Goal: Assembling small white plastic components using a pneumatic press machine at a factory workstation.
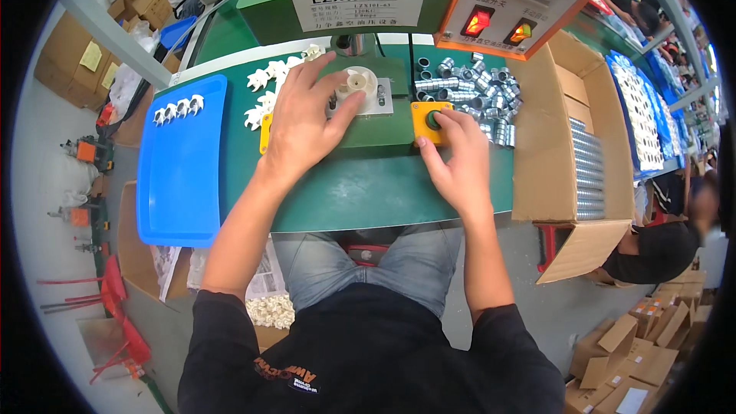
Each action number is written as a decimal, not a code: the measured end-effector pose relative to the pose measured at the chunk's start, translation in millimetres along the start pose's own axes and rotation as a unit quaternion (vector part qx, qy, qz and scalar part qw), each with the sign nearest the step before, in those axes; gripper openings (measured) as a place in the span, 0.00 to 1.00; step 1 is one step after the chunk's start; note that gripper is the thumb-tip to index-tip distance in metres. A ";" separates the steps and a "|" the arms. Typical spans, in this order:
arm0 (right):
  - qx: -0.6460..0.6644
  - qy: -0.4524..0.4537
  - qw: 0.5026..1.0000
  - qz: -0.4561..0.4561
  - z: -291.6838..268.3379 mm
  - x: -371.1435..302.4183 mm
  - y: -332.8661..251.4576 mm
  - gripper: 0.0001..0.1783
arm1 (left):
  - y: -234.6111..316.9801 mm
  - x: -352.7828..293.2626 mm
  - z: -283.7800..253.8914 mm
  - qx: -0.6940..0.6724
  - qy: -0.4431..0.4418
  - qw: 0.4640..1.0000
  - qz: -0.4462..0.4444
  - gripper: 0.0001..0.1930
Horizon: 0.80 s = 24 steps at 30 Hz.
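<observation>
My left hand (303, 119) is spread beside a round white plastic piece (357, 84) on the green press base, its thumb and fingertips close to the piece; I cannot tell whether they touch it. My right hand (462, 161) is at a yellow button box (423, 129), fingers on its dark round button (434, 119) and thumb by the front edge. Part of another yellow box (264, 132) shows beside my left wrist. White pronged plastic parts (258, 80) lie left of my left hand, partly hidden by it. Loose silver metal rings (468, 88) are heaped beyond my right hand.
A blue tray (180, 176) at left holds a short row of white parts with metal rings. The green press head (345, 0) and orange control box (521, 0) overhang the green table (383, 199). At right stands a carton (540, 138) with stacked rings.
</observation>
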State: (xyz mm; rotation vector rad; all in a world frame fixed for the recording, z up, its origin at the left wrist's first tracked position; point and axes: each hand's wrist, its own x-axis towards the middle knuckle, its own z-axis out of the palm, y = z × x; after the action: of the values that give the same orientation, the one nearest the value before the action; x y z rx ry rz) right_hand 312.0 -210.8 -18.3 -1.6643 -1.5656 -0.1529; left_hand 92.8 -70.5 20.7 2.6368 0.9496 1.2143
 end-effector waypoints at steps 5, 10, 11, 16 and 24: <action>0.070 -0.051 0.994 0.070 -14.5 31.7 20.1 0.15 | -5.9 -0.4 13.2 -0.073 0.001 0.993 -0.093 0.14; 0.045 -0.121 0.986 0.104 -7.3 70.6 44.1 0.15 | -2.9 4.8 9.1 -0.072 -0.020 0.984 -0.160 0.14; 0.042 -0.121 0.986 0.103 -1.1 81.1 51.4 0.15 | -2.2 5.5 8.6 -0.066 -0.026 0.983 -0.170 0.14; -0.139 -0.159 0.977 0.011 33.3 127.3 70.2 0.20 | 16.2 9.1 0.1 0.019 0.002 0.993 -0.113 0.15; -0.178 -0.274 0.945 0.025 61.5 156.3 57.0 0.23 | 11.0 -11.0 -20.1 -0.014 0.018 0.990 -0.140 0.18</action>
State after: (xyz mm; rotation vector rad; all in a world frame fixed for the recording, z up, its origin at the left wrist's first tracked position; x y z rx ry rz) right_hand 369.1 -44.9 7.7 -2.1580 -1.9882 0.0702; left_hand 78.6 -89.0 30.7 2.3661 1.2475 1.1983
